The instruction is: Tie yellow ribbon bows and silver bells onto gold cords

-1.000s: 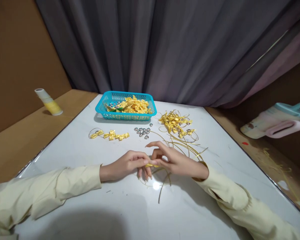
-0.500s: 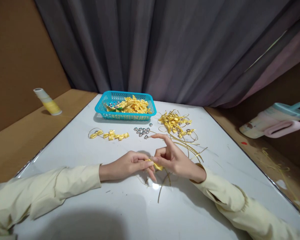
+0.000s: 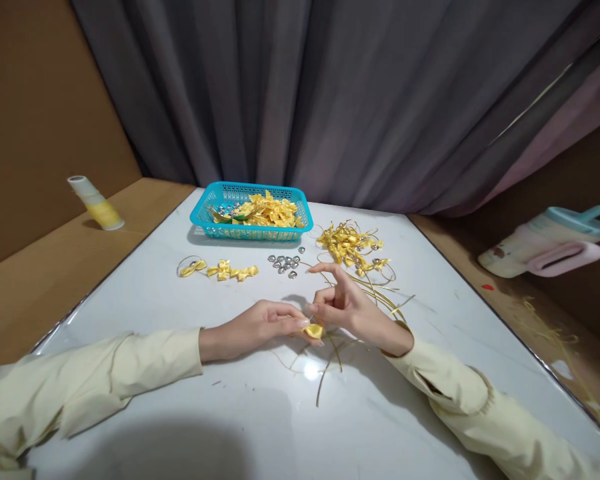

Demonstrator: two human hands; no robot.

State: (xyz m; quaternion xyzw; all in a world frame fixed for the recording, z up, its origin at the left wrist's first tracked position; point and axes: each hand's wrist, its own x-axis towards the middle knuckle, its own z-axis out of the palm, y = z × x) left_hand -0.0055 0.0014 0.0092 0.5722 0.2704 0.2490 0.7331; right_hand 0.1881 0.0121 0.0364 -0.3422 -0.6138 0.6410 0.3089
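Note:
My left hand [image 3: 265, 327] pinches a yellow satin ribbon bow [image 3: 313, 331] between thumb and fingers, low over the white table. Just right of it, my right hand [image 3: 347, 307] has its thumb and a finger pressed together close to the bow, with the index finger raised. Whatever lies in that pinch is too small to tell. Thin gold cords [image 3: 321, 383] trail on the table below the hands. Beyond the fingers sits a small group of silver heart-shaped beads [image 3: 284, 263].
A blue basket [image 3: 253, 233] holds yellow bows and silver beads. Tangled bows on gold cord [image 3: 347, 243] lie at the right, with longer gold cords [image 3: 380, 293] nearer. Several bows [image 3: 223, 269] lie left. A tumbler [image 3: 545, 243] and a yellow-wrapped spool [image 3: 103, 212] stand at the sides.
My right hand has drawn slightly up and away from the bow, which now shows more plainly in my left fingers. The things on the table have stayed put.

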